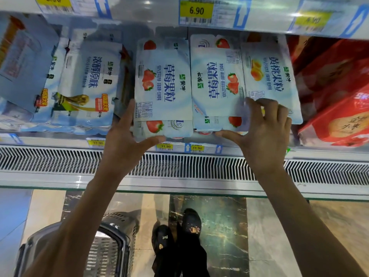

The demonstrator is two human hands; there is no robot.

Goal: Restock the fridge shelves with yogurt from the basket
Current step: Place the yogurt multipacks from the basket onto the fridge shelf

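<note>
Two strawberry yogurt packs lie side by side on the fridge shelf (60, 139), the left pack (165, 82) and the right pack (215, 82), each on top of another pack. My left hand (123, 144) presses straight fingers along the left side of the left pack, its thumb stretched under the front edge. My right hand (263, 136) grips the right pack, its fingers curled over the top at the seam with a yellow peach pack (271, 76) and its thumb under the front edge. The dark basket (111, 246) stands on the floor at lower left; its contents are hidden.
Plain yogurt packs (91, 82) fill the shelf to the left and red boxes (335, 86) the right. A price rail of the shelf above (199, 11) runs overhead. A vent grille (199, 166) and a glass ledge front the fridge. My black shoes (179, 236) stand beside the basket.
</note>
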